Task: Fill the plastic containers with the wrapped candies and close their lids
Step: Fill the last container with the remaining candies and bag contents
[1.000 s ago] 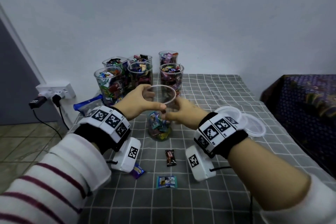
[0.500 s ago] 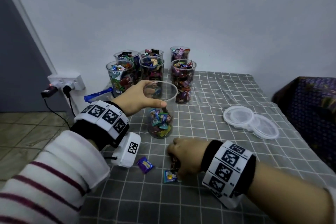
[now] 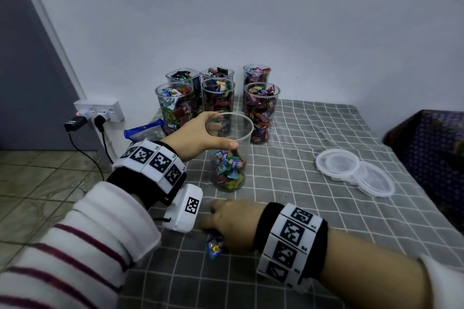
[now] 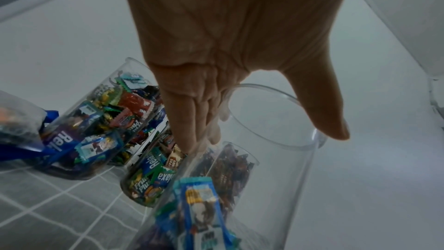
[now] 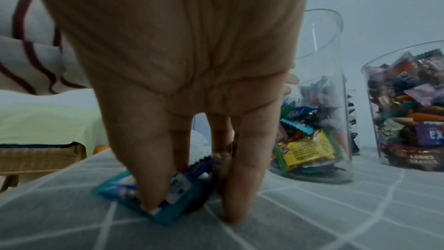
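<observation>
Grey checked tablecloth (image 3: 313,208). Six full candy jars (image 3: 261,113) at back, two clear lids (image 3: 351,170) right. Left hand (image 3: 198,135) curled round rim of part-filled clear container (image 3: 228,158). Right hand (image 3: 233,226), fingers (image 5: 149,168) curled down, pinching blue wrapped candy (image 5: 177,183) against cloth, just before container.

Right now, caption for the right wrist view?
Right hand gathers wrapped candies off the tablecloth beside a part-filled container.

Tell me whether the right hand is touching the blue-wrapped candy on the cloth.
Touching. In the right wrist view the right hand has its fingers planted on the blue-wrapped candy, pressing it against the checked tablecloth.
</observation>
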